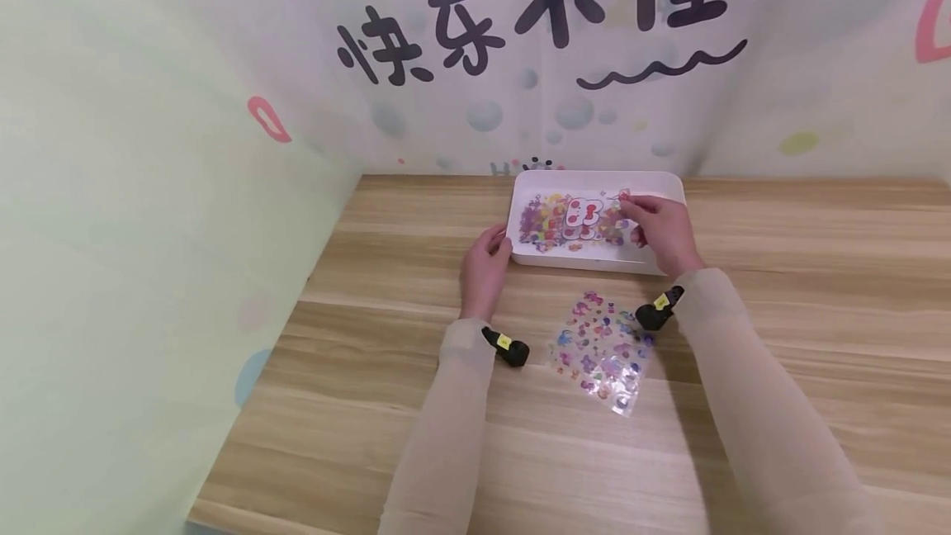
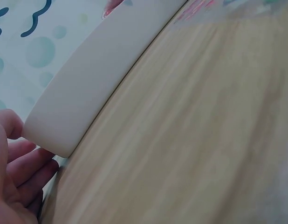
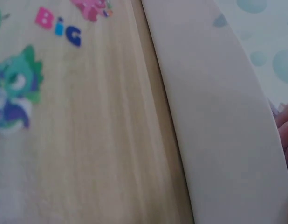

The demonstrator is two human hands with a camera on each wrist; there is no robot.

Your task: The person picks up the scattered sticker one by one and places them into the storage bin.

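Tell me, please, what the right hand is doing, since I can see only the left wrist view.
Observer: In the head view, the right hand pinches what looks like a small sticker above the white tray.
Operator: Thank you; could you say what lies inside the tray?
Observer: Many colourful pieces lie inside it.
Operator: Does the clear sheet carry any lettering?
Observer: Yes, the right wrist view shows the letters BIG on the clear sheet.

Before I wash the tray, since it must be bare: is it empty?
No, the head view shows many colourful stickers lying in the tray.
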